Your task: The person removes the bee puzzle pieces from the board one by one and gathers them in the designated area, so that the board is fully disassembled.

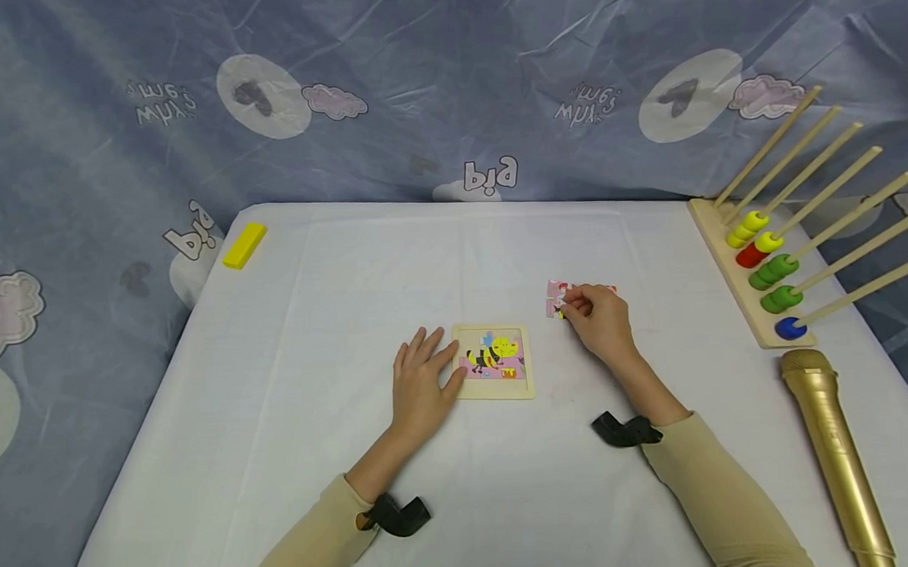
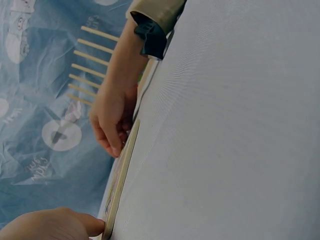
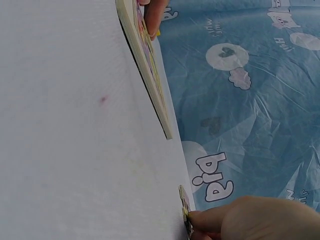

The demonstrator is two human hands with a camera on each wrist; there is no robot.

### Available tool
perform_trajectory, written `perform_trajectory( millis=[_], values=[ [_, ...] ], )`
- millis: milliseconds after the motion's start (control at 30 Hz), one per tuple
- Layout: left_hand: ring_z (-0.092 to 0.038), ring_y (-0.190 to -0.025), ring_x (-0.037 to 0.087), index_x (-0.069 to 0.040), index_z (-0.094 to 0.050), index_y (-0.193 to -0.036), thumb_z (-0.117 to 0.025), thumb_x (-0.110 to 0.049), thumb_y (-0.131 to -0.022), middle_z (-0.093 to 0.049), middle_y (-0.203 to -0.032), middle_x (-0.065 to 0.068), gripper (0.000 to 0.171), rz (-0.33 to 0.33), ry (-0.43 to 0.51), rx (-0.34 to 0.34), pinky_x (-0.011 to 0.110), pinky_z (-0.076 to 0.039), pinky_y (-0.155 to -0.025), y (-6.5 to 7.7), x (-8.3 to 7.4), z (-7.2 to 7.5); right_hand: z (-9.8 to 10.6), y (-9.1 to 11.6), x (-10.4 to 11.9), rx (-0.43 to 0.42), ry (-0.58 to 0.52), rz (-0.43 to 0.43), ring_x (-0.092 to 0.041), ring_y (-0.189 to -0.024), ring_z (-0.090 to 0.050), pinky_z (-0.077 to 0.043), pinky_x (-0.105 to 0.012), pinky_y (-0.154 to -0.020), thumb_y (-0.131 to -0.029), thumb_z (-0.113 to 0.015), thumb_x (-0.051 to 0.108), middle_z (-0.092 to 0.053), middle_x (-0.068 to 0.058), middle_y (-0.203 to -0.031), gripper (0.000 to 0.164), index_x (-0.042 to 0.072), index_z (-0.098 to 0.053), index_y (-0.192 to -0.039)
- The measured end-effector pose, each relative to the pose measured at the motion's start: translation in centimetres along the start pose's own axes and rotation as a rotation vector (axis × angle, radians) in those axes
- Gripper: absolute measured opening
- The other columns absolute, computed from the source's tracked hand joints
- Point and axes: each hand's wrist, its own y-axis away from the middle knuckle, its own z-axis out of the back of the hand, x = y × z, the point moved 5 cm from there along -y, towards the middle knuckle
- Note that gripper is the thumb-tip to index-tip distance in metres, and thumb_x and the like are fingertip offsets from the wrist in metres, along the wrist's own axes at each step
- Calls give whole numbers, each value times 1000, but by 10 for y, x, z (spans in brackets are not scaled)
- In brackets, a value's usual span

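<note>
Nearest the camera, at the bottom of the frame, lie two beige fabric sleeves point(image 1: 740, 507). The left hand point(image 1: 422, 386), just left of centre, has its fingers spread, thumb and forefinger touching the left edge of a square, pale wooden frame point(image 1: 495, 390) that holds a yellow-and-black bee picture point(image 1: 492, 353) on pink. Right of centre, the right hand point(image 1: 604, 318) seems to pinch a flat, pink-printed piece point(image 1: 553, 297) between thumb and forefinger; since the hand covers much of it, I cannot tell whether it is one part or several. That thinness could let it slip or flip if pinched only at the rim. A hard left-hand push might skid the frame; an outward elbow could knock the gold, rod-shaped microphone point(image 1: 835, 454), lower right.
</note>
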Motion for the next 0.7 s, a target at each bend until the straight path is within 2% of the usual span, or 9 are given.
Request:
perform_trajectory(
  millis=[267,700],
  values=[
    [-38,-142,35,-8,-69,-122,-73,-23,-86,-55,-142,14,40,3,2,3,59,-23,-114,0,0,1,-1,0,1,18,26,1,-17,-67,-51,-38,-26,-64,-85,-70,2,-61,-15,-78,6,-3,-70,-88],
    [-37,-142,35,-7,-69,-122,-74,-23,-86,-55,-142,14,40,-1,10,2,59,-23,-114,0,0,0,-2,0,2,23,24,4,-14,-66,-49,-38,-26,-63,-85,-71,3,-61,-14,-77,6,-2,-71,-87]
  ],
)
